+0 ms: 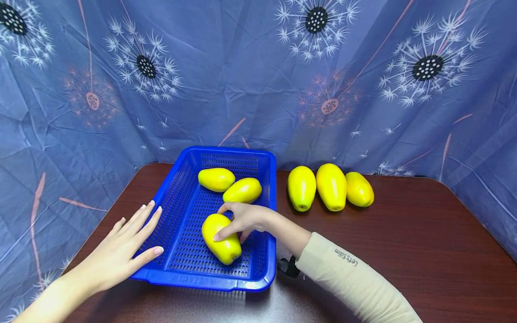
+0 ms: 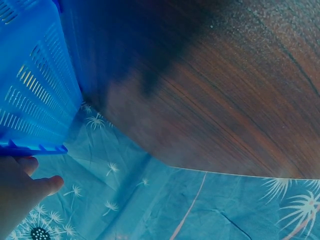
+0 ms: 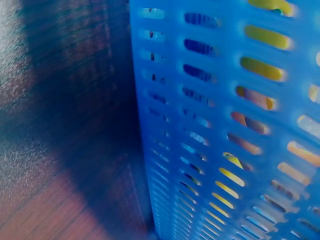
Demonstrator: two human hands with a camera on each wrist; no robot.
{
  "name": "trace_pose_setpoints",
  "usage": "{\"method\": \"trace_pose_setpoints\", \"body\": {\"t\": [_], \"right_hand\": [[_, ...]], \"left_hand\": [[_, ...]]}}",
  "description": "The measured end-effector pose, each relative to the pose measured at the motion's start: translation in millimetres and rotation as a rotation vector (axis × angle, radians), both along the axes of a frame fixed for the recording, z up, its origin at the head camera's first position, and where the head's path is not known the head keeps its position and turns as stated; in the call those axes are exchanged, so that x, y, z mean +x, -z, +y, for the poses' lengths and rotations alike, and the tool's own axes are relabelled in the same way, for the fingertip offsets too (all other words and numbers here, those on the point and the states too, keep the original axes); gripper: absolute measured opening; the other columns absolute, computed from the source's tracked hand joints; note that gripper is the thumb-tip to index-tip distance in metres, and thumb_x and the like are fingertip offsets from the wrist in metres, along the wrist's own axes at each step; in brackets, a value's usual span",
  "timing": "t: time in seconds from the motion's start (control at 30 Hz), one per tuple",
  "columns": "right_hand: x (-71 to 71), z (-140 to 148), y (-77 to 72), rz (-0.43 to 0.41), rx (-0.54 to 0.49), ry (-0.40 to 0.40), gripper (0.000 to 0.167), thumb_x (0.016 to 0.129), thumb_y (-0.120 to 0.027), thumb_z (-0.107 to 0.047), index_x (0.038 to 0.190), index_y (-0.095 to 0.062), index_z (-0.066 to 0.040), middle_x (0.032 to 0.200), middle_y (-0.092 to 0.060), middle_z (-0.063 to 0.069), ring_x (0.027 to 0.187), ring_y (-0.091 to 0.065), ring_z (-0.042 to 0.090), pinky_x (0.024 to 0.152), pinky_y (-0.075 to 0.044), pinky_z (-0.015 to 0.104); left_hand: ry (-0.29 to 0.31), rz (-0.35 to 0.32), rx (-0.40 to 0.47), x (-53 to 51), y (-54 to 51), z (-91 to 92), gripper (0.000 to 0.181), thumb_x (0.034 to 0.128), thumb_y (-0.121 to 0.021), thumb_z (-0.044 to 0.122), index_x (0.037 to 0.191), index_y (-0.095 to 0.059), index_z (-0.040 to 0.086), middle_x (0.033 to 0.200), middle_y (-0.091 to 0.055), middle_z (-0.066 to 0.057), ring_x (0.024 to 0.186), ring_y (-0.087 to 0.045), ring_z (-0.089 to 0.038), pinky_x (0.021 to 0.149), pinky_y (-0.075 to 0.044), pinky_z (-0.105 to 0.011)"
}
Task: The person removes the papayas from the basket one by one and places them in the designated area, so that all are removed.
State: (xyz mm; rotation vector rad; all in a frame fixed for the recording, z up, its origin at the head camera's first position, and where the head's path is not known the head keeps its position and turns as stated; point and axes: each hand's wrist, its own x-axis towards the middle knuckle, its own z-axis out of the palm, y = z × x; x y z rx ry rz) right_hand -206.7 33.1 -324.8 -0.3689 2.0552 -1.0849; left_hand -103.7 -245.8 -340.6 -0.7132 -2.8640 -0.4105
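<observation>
My right hand (image 1: 244, 220) reaches over the right rim of a blue plastic basket (image 1: 181, 224) and grips a yellow papaya (image 1: 221, 240), thumb on its near side. That fruit is low in the front part of the basket; whether it touches the floor I cannot tell. Behind it lie two more papayas, one at the left (image 1: 216, 179) and one at the right (image 1: 242, 190). Fingers spread, my left hand (image 1: 121, 251) rests at the basket's left rim. In the right wrist view, the slotted basket wall (image 3: 210, 130) hides most of the right hand and the fruit.
Three more papayas stand in a row on the brown table (image 1: 404, 237) right of the basket: a left one (image 1: 301, 188), a middle one (image 1: 331, 187) and a right one (image 1: 360, 189). A blue dandelion-print curtain (image 1: 242, 80) hangs close behind the table.
</observation>
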Motion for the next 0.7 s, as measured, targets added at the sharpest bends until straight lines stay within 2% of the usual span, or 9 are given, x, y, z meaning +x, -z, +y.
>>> {"method": "trace_pose_setpoints", "body": {"t": [0.17, 0.3, 0.5, 0.7], "right_hand": [[-1.6, 0, -2.1, -0.030, -0.063, 0.011, 0.064, 0.078, -0.076, -0.015, 0.132, -0.042, -0.010, 0.096, -0.057, 0.015, 0.078, -0.060, 0.026, 0.070, -0.054, 0.044], [-2.9, 1, -7.6, -0.068, -0.122, 0.016, 0.063, 0.080, -0.073, -0.015, 0.133, -0.039, -0.009, 0.098, -0.058, 0.017, 0.080, -0.062, 0.027, 0.072, -0.054, 0.044], [-6.7, 9, -23.2, -0.101, -0.210, 0.054, 0.064, 0.082, -0.070, -0.015, 0.136, -0.036, -0.011, 0.109, -0.053, 0.018, 0.091, -0.061, 0.028, 0.072, -0.054, 0.042], [-12.4, 25, -42.0, -0.071, -0.283, 0.106, 0.062, 0.083, -0.069, -0.017, 0.136, -0.036, -0.014, 0.115, -0.051, 0.018, 0.095, -0.060, 0.027, 0.075, -0.053, 0.042]], "left_hand": [[0.000, 0.003, 0.000, -0.2, 0.2, -0.2, 0.074, 0.0923, -0.055, 0.038, 0.150, -0.017, 0.011, 0.155, -0.012, -0.015, 0.142, 0.002, -0.020, 0.110, 0.002, -0.053], [0.000, 0.002, -0.001, 0.4, 0.6, -0.4, 0.074, 0.0923, -0.055, 0.038, 0.150, -0.017, 0.011, 0.155, -0.012, -0.014, 0.142, 0.002, -0.020, 0.110, 0.003, -0.053], [-0.005, -0.011, 0.000, 0.5, 0.4, -0.8, 0.075, 0.0923, -0.054, 0.039, 0.150, -0.016, 0.013, 0.155, -0.012, -0.014, 0.142, 0.001, -0.022, 0.110, 0.004, -0.053], [-0.004, -0.017, 0.004, -0.2, -0.2, -0.7, 0.074, 0.0926, -0.054, 0.039, 0.150, -0.016, 0.012, 0.155, -0.011, -0.015, 0.142, 0.002, -0.023, 0.110, 0.003, -0.053]]}}
